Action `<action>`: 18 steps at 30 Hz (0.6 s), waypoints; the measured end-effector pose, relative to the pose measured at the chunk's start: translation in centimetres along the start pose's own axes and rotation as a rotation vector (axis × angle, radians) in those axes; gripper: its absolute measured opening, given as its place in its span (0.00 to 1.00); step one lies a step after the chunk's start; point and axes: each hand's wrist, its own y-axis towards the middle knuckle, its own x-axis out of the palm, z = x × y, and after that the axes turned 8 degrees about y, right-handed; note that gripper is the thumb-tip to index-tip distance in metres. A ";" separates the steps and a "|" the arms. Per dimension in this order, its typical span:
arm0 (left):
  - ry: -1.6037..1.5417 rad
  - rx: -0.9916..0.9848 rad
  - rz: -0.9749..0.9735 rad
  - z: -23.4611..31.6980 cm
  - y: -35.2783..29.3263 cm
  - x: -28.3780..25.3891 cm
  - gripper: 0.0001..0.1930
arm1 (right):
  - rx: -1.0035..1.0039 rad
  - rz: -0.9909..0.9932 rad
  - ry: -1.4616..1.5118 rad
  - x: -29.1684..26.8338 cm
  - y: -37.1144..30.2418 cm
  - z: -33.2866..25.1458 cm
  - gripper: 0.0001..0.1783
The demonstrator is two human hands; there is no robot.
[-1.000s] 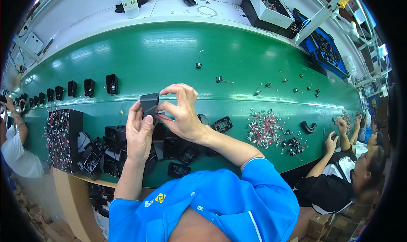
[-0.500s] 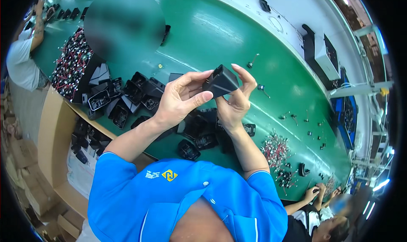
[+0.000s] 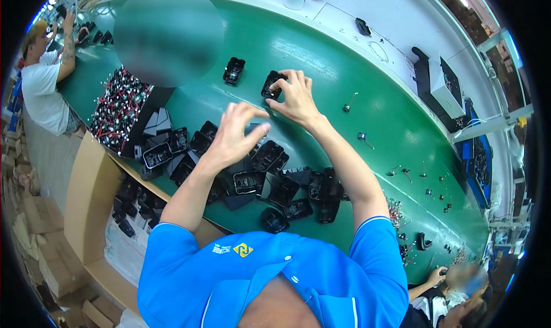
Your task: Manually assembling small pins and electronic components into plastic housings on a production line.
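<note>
Farther out over the green bench, my right hand (image 3: 295,100) grips a black plastic housing (image 3: 270,87) by its edge, fingers and thumb on its right side. The housing's open, hollow face is turned up, and it appears to rest on the bench. Just left of it sits a similar black open housing (image 3: 233,71), apart from both hands. My left hand (image 3: 231,137) hangs nearer to me with thumb and fingers apart, holding nothing. Below it, a heap of black housings (image 3: 268,155) spreads along the near side of the bench, some face up and some turned over.
A black bin (image 3: 120,107) of small wired parts stands at the left. Wired parts (image 3: 396,213) lie scattered at the right. An open carton (image 3: 94,196) holding black pieces is at the near left edge. Co-workers (image 3: 49,87) sit at the far left and lower right.
The housing that both hands held up has moved away from me onto the far part of the bench. My left hand has let go; my right hand still grips it.
</note>
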 end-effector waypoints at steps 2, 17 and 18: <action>0.066 0.009 0.011 -0.3 -0.4 0.4 0.19 | 0.016 -0.023 -0.019 0.3 0.3 0.3 0.19; 0.209 -0.021 -0.016 0.3 -0.1 1.8 0.13 | 0.145 0.002 0.115 -3.0 -1.3 1.4 0.24; 0.166 0.006 0.070 0.0 0.3 2.0 0.13 | 0.155 0.009 0.107 -4.3 -2.3 2.4 0.24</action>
